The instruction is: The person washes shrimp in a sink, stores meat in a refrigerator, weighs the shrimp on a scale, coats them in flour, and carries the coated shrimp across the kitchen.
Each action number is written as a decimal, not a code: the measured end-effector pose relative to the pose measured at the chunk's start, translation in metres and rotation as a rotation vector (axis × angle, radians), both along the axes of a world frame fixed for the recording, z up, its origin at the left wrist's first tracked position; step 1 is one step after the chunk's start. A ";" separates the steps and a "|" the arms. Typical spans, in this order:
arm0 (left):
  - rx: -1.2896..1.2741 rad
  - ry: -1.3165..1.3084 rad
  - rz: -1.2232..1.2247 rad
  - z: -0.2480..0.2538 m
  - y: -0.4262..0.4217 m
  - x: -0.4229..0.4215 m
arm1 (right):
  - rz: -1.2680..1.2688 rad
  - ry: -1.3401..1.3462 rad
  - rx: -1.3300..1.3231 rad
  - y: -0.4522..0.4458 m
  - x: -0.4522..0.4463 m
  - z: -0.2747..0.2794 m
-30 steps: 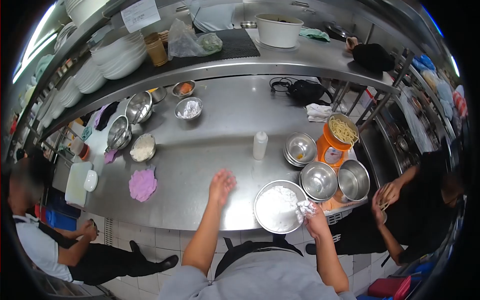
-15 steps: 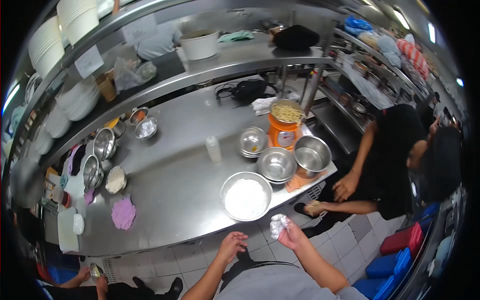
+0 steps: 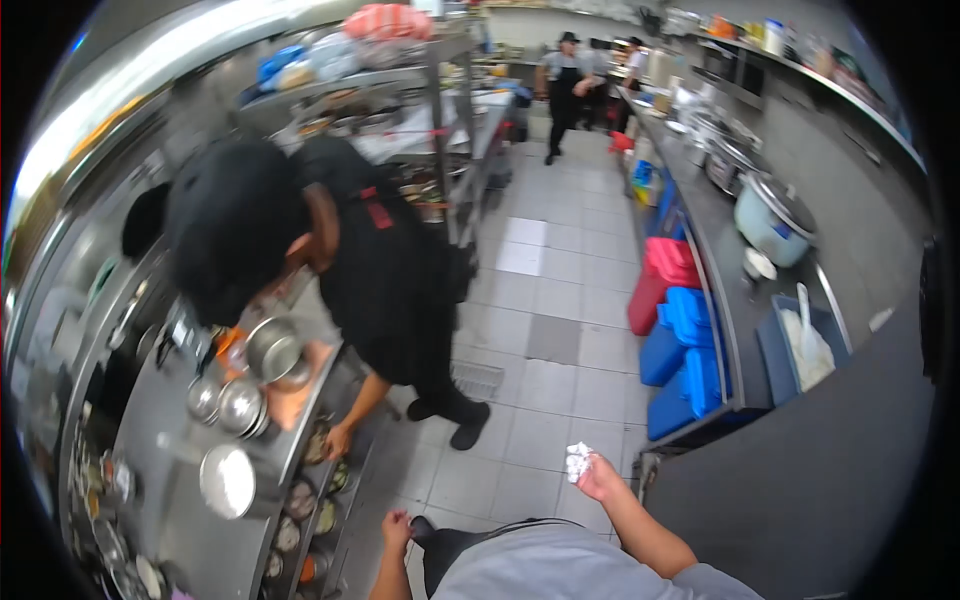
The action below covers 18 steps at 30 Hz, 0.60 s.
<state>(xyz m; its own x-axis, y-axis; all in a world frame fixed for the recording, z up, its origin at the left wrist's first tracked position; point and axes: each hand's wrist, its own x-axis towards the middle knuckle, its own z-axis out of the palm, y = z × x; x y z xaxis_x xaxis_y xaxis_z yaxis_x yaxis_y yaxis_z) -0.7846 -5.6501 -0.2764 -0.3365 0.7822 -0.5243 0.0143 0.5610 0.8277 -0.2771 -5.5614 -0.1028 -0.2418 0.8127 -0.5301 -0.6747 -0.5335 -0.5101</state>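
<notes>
My right hand [image 3: 600, 478] is closed around a crumpled piece of silvery foil [image 3: 578, 462], held out over the tiled floor. Low in front of my body, my left hand [image 3: 396, 530] hangs with loosely bent fingers and nothing visible in it. To the left, a metal bowl of white powder or grains [image 3: 228, 482] sits near the edge of the steel table [image 3: 170, 400]. Stacked metal bowls [image 3: 242, 406] and a deep metal pot [image 3: 275, 350] stand beyond it.
A person in black [image 3: 380, 260] leans over the table's end, reaching toward the containers below. Blue bins [image 3: 685, 390] and a red bin [image 3: 662, 280] line the right counter [image 3: 725, 205]. A rice cooker [image 3: 775, 225] and a tub with a scoop [image 3: 800, 345] are there. Another person [image 3: 566, 90] stands far ahead.
My view has swung right, from the table to the aisle. The foil stays in my right hand. The person in black now leans over the table's end.
</notes>
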 end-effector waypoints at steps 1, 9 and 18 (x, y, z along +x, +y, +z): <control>-0.076 0.009 -0.017 -0.004 -0.004 0.020 | -0.146 0.010 -0.018 -0.002 0.041 0.002; -0.634 -0.024 -0.403 -0.002 0.042 0.123 | -0.548 0.091 0.076 0.071 0.238 -0.001; -0.575 0.035 -0.479 -0.064 0.374 0.284 | -0.640 0.046 0.184 0.296 0.422 -0.003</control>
<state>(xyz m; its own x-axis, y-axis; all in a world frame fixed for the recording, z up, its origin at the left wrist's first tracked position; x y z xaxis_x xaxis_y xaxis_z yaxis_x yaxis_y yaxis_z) -0.5008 -5.2760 -0.3402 -0.0520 0.4528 -0.8901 0.3871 0.8307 0.4000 0.1452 -5.2652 -0.1053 0.2994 0.8797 -0.3695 -0.8524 0.0727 -0.5177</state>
